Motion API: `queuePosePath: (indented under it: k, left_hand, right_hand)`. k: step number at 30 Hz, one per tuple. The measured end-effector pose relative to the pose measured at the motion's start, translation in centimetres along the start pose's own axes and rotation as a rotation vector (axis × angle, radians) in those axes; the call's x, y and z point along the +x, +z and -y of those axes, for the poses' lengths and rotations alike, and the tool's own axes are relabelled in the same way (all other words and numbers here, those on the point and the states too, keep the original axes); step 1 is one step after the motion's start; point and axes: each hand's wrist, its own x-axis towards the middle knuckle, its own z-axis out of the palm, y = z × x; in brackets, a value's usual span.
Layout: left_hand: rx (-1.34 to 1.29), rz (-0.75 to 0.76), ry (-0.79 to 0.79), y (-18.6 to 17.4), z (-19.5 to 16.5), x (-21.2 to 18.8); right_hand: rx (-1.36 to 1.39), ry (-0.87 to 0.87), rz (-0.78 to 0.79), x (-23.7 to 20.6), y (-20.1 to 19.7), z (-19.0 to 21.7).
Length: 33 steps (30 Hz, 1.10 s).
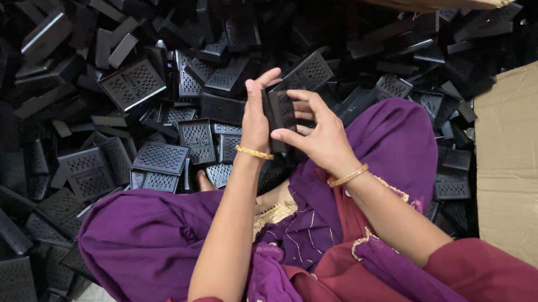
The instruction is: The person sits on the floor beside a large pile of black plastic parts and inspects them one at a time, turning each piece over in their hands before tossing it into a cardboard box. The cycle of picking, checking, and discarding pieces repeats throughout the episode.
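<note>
I see both hands raised over my lap: my left hand [255, 117] and right hand [318, 135] each clasp the same small black perforated part [279, 112] between them, above the heap of black parts [153, 115] on the floor.

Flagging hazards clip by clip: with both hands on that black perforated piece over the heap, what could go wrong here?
1. The black piece is pinched only between the left hand and right hand; a slip would likely lose it among the lookalike pile.
2. Loose purple cloth drapes onto the parts and might snag.
</note>
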Motion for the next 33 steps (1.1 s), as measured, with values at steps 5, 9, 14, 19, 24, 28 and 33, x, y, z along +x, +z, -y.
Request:
queuePosePath:
  k: [5, 9, 14, 19, 24, 28, 33]
  left_hand:
    - [-0.030, 0.066, -0.005, -0.3, -0.3, -0.1]
    - [-0.029, 0.081, -0.005, -0.1, -0.3, -0.3]
    - [0.091, 0.067, 0.050, 0.6, -0.5, -0.6]
    - [0.112, 0.057, 0.130, 0.5, -0.3, -0.8]
    - [0.158, 0.129, 0.227, -0.5, -0.3, -0.2]
    - [0.137, 0.129, 0.262, -1.8, -1.4, 0.9]
    - [0.290, 0.102, 0.315, -2.0, -2.1, 0.6]
  right_hand:
    - [0.206, 0.009, 0.071, 0.2, -0.3, -0.7]
    - [0.182, -0.064, 0.049, 0.4, -0.3, -1.1]
    - [0.084, -0.012, 0.012, 0.1, -0.1, -1.2]
    - [0.050, 0.009, 0.041, -0.2, -0.5, -0.9]
    - [0.276, 0.086, 0.171, -0.3, -0.7, -1.7]
    - [0.506, 0.264, 0.378, -0.4, -0.8, -2.8]
    - [0.543, 0.295, 0.491, -0.4, -1.7, -1.6]
